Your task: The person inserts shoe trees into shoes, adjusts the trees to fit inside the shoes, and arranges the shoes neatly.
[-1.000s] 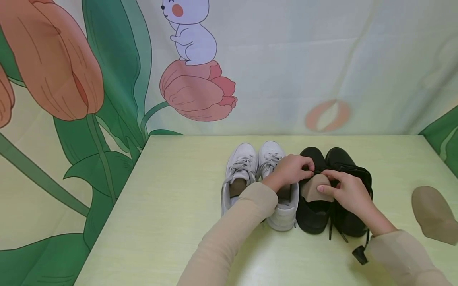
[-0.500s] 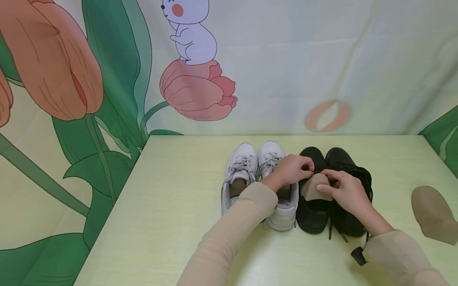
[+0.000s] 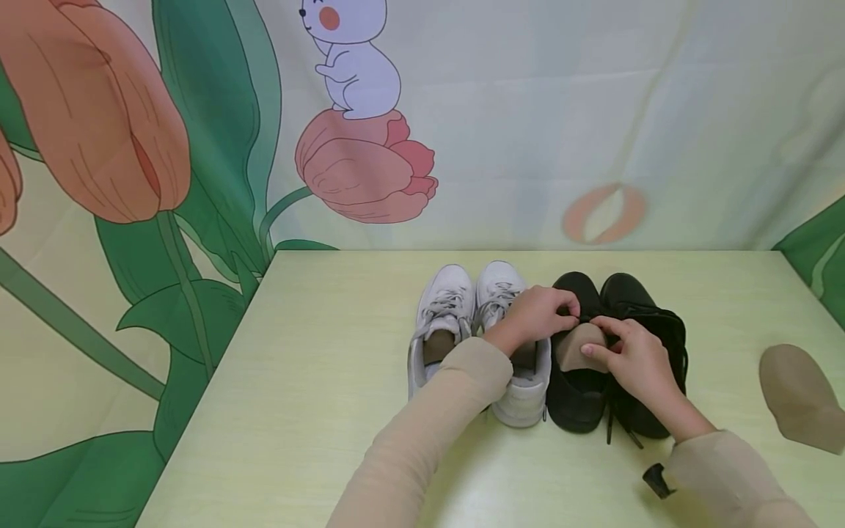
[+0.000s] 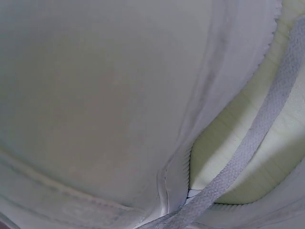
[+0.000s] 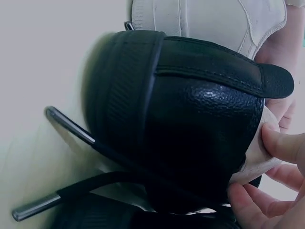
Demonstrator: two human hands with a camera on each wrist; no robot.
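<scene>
Two black shoes stand side by side. My left hand [image 3: 538, 312] reaches over the white shoes and pinches the tongue area of the left black shoe [image 3: 576, 411]. A beige, stiff-looking shoe insert [image 3: 574, 348] sits partway into that shoe's opening, its front part hidden inside. My right hand [image 3: 640, 359] grips the insert's right edge between thumb and fingers. In the right wrist view the thumb lies on the pale insert [image 5: 257, 151], just beyond the black heel [image 5: 195, 109]. The left wrist view holds only a white shoe [image 4: 95, 95] and its lace [image 4: 252, 138].
White lace-up sneakers [image 3: 447, 293] stand directly left of the black pair, with brown pieces inside. A second beige insert [image 3: 799, 396] lies flat on the table [image 3: 297, 381] at the right. Beside my right sleeve is a small black object [image 3: 657, 481]. A printed curtain hangs behind.
My right hand and forearm have shifted slightly left, and the thumb sits a bit further left on the insert. My left hand and the shoes stay where they were.
</scene>
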